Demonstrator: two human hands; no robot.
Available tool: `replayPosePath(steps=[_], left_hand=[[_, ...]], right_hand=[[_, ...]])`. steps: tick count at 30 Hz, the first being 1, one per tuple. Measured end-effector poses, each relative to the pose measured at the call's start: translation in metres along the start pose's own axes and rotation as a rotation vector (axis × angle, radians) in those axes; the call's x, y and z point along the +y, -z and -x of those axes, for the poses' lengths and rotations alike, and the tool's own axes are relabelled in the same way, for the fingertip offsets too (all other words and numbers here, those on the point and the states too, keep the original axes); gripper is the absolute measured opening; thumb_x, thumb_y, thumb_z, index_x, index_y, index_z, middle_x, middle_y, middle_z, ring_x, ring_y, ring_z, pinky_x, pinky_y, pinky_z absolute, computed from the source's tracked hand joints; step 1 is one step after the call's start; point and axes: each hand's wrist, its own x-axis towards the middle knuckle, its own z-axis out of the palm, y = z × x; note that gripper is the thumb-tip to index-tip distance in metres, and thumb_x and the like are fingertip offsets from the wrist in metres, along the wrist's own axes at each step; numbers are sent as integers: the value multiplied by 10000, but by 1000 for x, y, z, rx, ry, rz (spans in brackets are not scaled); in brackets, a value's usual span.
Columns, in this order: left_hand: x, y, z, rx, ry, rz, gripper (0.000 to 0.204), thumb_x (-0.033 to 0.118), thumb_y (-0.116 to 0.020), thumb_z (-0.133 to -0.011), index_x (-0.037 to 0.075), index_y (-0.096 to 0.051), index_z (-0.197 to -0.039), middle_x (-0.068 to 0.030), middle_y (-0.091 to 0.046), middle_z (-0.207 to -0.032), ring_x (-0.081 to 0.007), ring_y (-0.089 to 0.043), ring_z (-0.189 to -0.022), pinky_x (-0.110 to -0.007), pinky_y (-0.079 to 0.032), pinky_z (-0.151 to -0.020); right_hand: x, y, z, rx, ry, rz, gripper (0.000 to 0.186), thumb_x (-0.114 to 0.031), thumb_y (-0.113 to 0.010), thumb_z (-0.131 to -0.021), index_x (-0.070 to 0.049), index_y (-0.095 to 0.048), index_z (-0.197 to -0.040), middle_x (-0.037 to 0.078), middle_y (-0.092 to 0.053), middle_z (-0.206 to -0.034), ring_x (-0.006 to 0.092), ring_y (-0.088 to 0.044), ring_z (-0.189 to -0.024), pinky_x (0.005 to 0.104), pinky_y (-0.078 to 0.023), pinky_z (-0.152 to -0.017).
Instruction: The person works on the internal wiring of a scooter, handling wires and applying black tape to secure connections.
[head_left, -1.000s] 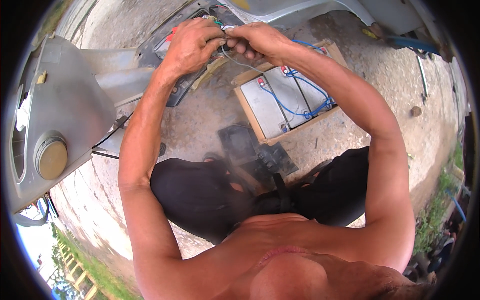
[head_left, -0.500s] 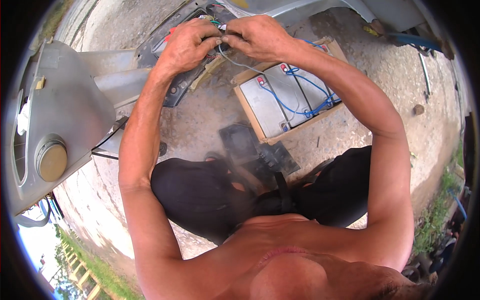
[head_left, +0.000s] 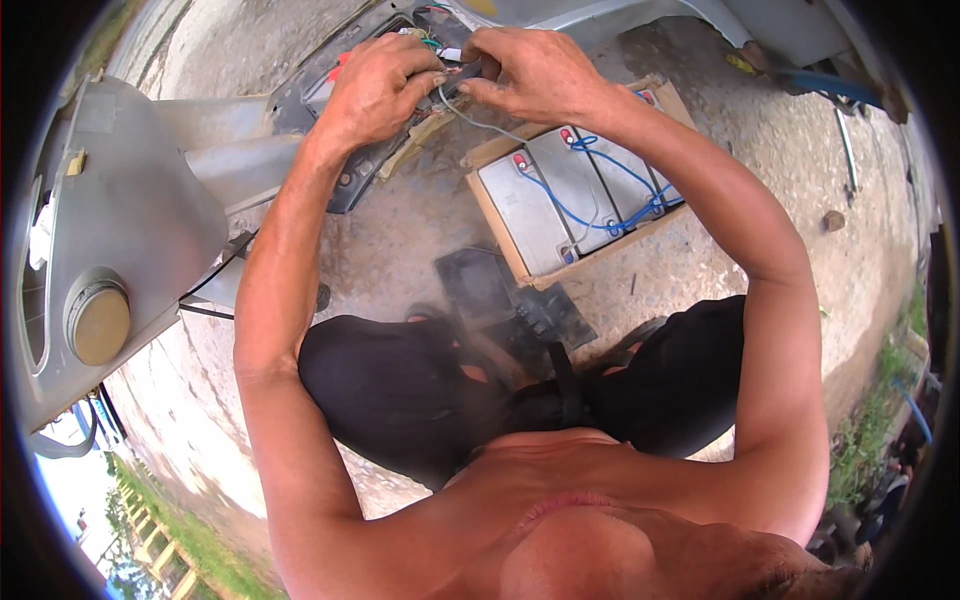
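Note:
At the top, my left hand (head_left: 385, 85) pinches a thin grey wire (head_left: 480, 126), thumb against fingertips. The wire trails from there down to the box of batteries. My right hand (head_left: 540, 75) is just to the right, its thumb and forefinger around a short dark strip (head_left: 462, 77) that spans the gap between the hands. Whether it is tape or sleeving I cannot tell. Beneath the hands lies a dark vehicle panel (head_left: 352, 182) with green and other loose wires at its far end. Red pieces (head_left: 338, 66) show beside my left hand.
Grey batteries (head_left: 520, 205) joined by blue wires (head_left: 560, 203) stand in a cardboard box (head_left: 500, 240) at centre right. A black tray-like part (head_left: 475, 285) lies between my feet. Grey bodywork (head_left: 150, 190) with a round cap (head_left: 100, 322) stands at left. A rod (head_left: 848, 150) lies at right.
My right hand has drawn slightly right and its fingers have parted from the left hand's, exposing the dark strip between them. My left hand stays nearly in place.

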Motion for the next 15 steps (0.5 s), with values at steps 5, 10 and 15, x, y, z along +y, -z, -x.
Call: replayPosePath(steps=[5, 10, 15], left_hand=[[-3, 0, -3, -77, 9, 34, 172, 148, -673, -924, 2, -720, -1001, -156, -703, -1010, -370, -639, -997, -447, -505, -880], [-3, -1, -2, -51, 12, 87, 177, 145, -679, -919, 4, -724, -1017, -160, -700, -1010, -362, -644, -1005, -446, -506, -892], [-6, -1, -1, -72, 10, 14, 176, 145, -678, -926, 2, -725, -1018, -152, -709, -1026, -361, -649, -1018, -440, -509, -903]], right_hand=[[2, -5, -11, 63, 222, 164, 250, -273, -743, -901, -110, -657, -1070, 79, -678, -893, 333, -688, -790, 448, -546, -673], [8, -8, -13, 26, 249, 89, 200, -278, -720, -933, -103, -670, -1018, 85, -650, -821, 307, -677, -718, 437, -525, -632], [-10, -16, -14, -184, -515, -764, 230, -285, -685, -976, -66, -689, -905, 23, -602, -690, 167, -557, -545, 331, -401, -483]])
